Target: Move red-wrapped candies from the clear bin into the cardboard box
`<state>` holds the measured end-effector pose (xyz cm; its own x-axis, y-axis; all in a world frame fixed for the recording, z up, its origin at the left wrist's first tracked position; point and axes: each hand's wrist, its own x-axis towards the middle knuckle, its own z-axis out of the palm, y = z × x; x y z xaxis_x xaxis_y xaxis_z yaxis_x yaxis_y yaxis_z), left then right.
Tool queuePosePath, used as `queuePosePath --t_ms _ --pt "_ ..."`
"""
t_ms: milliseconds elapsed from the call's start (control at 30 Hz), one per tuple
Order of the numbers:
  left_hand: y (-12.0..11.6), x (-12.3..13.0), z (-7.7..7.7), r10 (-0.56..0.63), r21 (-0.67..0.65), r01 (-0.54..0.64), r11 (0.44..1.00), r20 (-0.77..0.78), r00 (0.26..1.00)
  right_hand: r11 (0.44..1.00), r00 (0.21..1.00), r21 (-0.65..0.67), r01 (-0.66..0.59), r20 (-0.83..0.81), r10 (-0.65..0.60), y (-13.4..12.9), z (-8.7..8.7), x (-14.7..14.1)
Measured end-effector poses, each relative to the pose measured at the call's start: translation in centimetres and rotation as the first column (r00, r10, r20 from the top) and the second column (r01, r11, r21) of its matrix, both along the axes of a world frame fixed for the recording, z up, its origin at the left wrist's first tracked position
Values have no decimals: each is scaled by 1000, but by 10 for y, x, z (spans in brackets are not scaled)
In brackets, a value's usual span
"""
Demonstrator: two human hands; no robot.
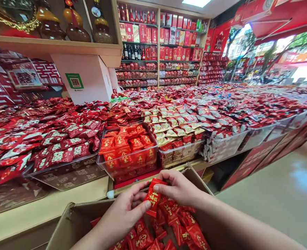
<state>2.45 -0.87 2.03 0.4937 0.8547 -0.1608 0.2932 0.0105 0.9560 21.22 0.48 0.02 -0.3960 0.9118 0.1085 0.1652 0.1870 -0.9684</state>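
Observation:
Between my two hands is a small red candy packet (153,198) with gold characters, held above an open cardboard box (72,217). The thumb of my left hand (129,206) presses on its lower end, fingers behind it. At its upper end, my right hand (178,187) pinches it between thumb and fingers. Many loose red packets (169,211) of the same look lie in the box below. Just beyond the box stands a clear plastic bin (130,158) with similar red packets in neat rows.
To the right is another bin with cream and gold packets (173,126); dark red packets (67,151) fill a bin to the left. A white block with a QR code (75,81) rises behind. Shelves (158,45) of bottles and boxes line the back. Pale floor (281,194) lies at right.

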Motion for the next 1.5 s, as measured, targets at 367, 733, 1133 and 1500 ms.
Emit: queuePosePath --t_ms 367,733,1133,1500 --pt "126 9 118 156 455 587 669 -859 489 983 971 40 181 -169 -172 12 13 20" --pt "143 36 104 -45 124 702 702 -975 217 973 948 15 231 -231 -221 9 10 26" --pt "147 20 109 -69 59 683 728 -985 159 673 942 714 194 55 -330 73 95 18" --pt "149 24 118 -29 12 674 738 -998 49 763 816 627 -156 517 -258 101 91 -18"
